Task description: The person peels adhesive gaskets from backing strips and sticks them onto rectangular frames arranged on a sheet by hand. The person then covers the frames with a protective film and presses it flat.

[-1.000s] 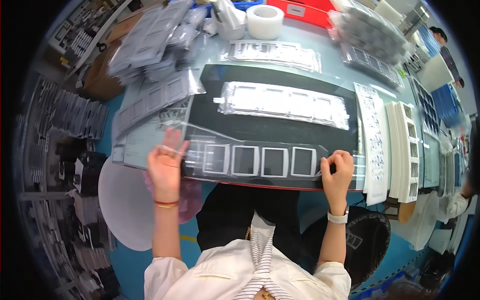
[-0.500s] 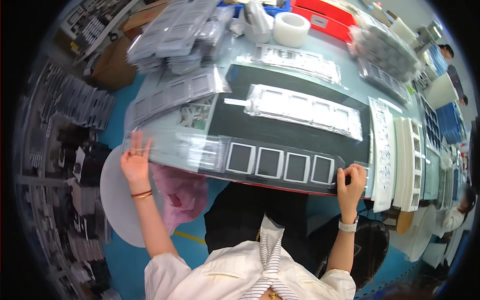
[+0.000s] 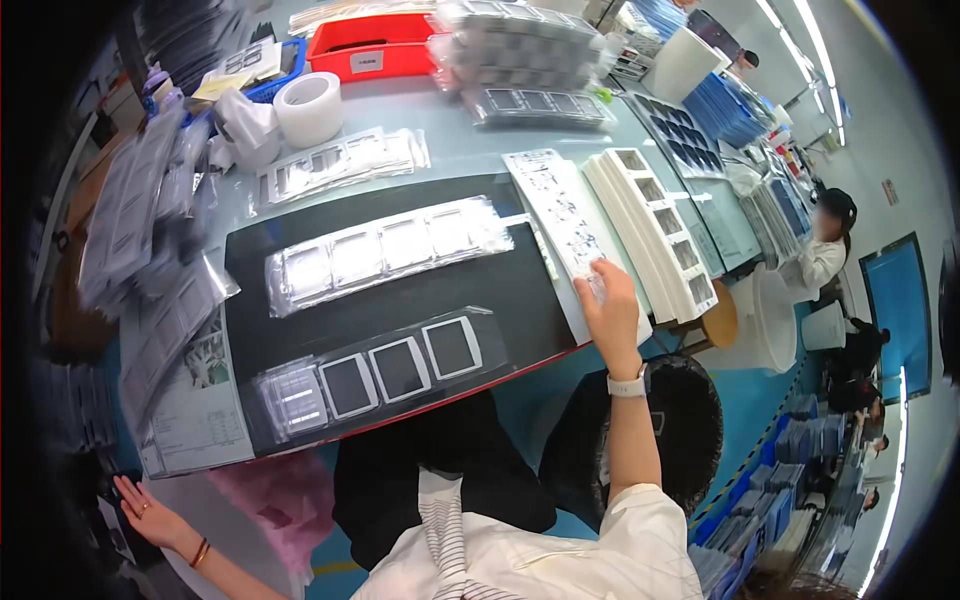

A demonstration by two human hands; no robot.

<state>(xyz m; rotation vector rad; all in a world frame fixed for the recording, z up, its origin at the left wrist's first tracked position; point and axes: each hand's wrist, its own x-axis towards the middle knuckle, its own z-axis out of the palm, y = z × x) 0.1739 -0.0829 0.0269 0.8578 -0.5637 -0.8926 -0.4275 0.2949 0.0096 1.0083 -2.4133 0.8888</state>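
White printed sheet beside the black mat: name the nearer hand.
Right. The right hand is over the near end of the white printed sheet; the left hand is far off to its left.

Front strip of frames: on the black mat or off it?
On. The front strip lies on the black mat, dark surface showing around it; left hand and right hand are off it.

Overhead, strip lights (image 3: 815, 40) are glowing near a pale wall (image 3: 880, 130), where a dark-framed blue panel (image 3: 892, 310) is hanging. Blue floor (image 3: 540, 412) is spreading beneath the pale-topped table (image 3: 450, 147); a round stool (image 3: 718, 315) is standing close beside it.
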